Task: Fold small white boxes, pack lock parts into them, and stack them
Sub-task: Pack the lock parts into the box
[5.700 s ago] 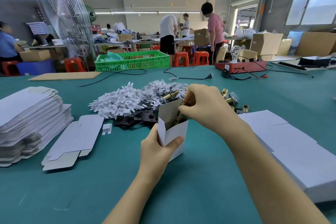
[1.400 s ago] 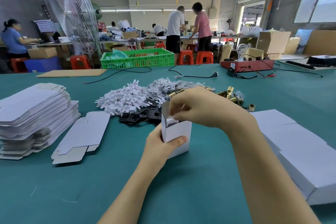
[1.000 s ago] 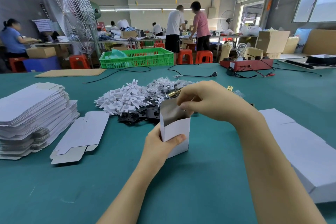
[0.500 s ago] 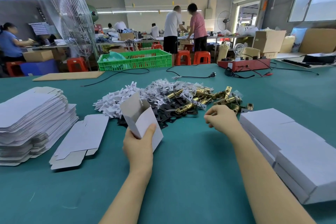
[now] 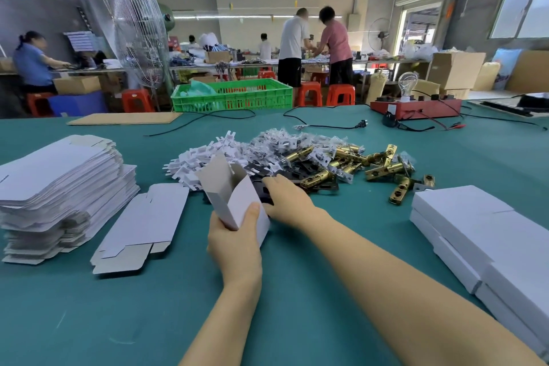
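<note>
My left hand point(image 5: 234, 242) grips the open box point(image 5: 234, 196), now tilted aside; my right hand point(image 5: 286, 197) has moved onto the black plates point(image 5: 300, 169), grasp unclear, fetching another part.

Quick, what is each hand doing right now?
Left hand: grips the open white box.
Right hand: reaching onto the black plates; whether it holds one cannot be told.

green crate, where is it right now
In the head view the green crate sits at the table's far edge, left of centre, beyond the pile of lock parts and left of the orange stools.
</note>
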{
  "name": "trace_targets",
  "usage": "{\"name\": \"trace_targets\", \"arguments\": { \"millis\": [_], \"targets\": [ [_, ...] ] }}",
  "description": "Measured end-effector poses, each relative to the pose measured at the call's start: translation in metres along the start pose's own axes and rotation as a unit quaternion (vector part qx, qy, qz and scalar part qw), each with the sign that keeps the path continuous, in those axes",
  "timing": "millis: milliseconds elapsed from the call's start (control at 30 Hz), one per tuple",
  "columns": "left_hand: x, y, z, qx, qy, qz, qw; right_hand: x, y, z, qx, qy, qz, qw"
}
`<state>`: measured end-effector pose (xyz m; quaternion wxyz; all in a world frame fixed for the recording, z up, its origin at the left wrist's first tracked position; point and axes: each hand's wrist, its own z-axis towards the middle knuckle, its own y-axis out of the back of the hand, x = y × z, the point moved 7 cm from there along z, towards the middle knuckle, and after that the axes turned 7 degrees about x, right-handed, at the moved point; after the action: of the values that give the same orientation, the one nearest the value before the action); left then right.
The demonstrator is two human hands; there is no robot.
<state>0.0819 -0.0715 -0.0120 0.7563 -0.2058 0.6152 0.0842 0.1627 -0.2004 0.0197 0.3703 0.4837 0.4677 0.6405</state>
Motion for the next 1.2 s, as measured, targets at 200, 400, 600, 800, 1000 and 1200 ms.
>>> {"name": "trace_targets", "arguments": {
  "millis": [200,400,600,800,1000,1200],
  "targets": [
    [0.002,-0.001,0.002,0.006,0.005,-0.007,1.0,0.004,-0.007,0.006,-0.068,-0.022,-0.052,0.996],
    [0.003,-0.003,0.001,0.012,0.007,-0.012,1.0,-0.004,0.001,-0.004,-0.086,-0.009,0.016,0.996],
    [0.001,-0.004,-0.001,0.021,0.004,-0.004,1.0,-0.026,0.021,-0.03,-0.164,-0.02,0.148,0.975],
    [-0.001,-0.006,-0.002,0.033,0.0,0.008,0.999,-0.029,0.021,-0.047,-0.115,0.013,0.131,0.985],
    [-0.004,-0.007,-0.003,0.046,-0.001,0.001,0.999,-0.04,0.019,-0.053,-0.097,-0.052,0.291,0.95],
    [-0.007,-0.011,-0.007,0.077,-0.001,-0.015,0.997,-0.064,0.021,-0.072,-0.091,-0.139,0.838,0.52]
  ]
}}
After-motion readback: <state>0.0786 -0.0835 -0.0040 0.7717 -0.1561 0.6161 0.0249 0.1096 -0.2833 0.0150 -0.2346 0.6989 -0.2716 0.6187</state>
